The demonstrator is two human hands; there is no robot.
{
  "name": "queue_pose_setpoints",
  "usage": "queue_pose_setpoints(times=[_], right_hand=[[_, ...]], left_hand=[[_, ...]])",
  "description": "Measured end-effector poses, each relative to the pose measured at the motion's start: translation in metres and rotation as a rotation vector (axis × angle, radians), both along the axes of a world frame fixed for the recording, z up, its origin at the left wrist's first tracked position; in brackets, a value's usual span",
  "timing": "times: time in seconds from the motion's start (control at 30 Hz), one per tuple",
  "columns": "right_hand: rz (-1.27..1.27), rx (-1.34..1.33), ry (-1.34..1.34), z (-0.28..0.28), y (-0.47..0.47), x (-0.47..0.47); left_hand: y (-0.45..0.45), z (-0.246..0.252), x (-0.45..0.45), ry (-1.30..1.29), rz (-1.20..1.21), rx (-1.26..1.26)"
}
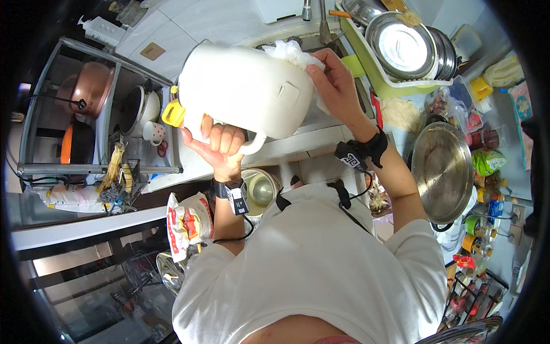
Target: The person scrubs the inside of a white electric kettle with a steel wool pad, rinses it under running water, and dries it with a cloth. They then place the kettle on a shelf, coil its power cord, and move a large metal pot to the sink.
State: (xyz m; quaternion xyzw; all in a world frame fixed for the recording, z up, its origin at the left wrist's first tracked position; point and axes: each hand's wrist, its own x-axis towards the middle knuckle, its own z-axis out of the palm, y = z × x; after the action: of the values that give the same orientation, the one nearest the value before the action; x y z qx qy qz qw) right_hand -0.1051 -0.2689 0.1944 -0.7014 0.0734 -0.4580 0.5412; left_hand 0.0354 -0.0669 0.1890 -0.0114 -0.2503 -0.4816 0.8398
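Note:
A large cream-white jug-like vessel (240, 86) with a side handle is tipped on its side over the sink edge. My left hand (221, 146) is closed around its handle, at the lower side. A yellow plastic part (173, 113) shows beside my left fingertips, near the vessel's dark-rimmed end. My right hand (337, 86) pinches a crumpled white tissue or cloth (290, 52) between thumb and fingers and presses it against the other end of the vessel. The vessel's inside is hidden.
A green dish basin (399, 90) with metal lids stands at the back right. A wide metal pan (442, 172) lies right of my right arm. At left is a metal rack (109, 107) with pots. A pale bucket (260, 189) stands below the counter.

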Motion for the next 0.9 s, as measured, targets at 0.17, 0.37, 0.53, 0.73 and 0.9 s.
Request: queue_pose_setpoints(times=[0.17, 0.37, 0.53, 0.73, 0.9], right_hand=[[0.306, 0.155, 0.279, -0.008, -0.023, 0.009], [0.404, 0.241, 0.427, -0.001, -0.03, 0.019], [0.028, -0.096, 0.376, 0.007, 0.011, 0.005], [0.156, -0.137, 0.152, 0.012, 0.054, -0.001], [0.567, 0.984, -0.276, 0.018, 0.024, -0.007]], left_hand=[[0.004, -0.008, -0.001, -0.156, -0.04, 0.054], [0.007, -0.016, -0.001, -0.28, 0.023, 0.216], [0.002, -0.016, -0.004, -0.366, 0.228, 0.386], [-0.018, -0.011, -0.01, -0.249, 0.425, 0.66], [-0.018, -0.015, -0.012, -0.426, 0.431, 0.701]])
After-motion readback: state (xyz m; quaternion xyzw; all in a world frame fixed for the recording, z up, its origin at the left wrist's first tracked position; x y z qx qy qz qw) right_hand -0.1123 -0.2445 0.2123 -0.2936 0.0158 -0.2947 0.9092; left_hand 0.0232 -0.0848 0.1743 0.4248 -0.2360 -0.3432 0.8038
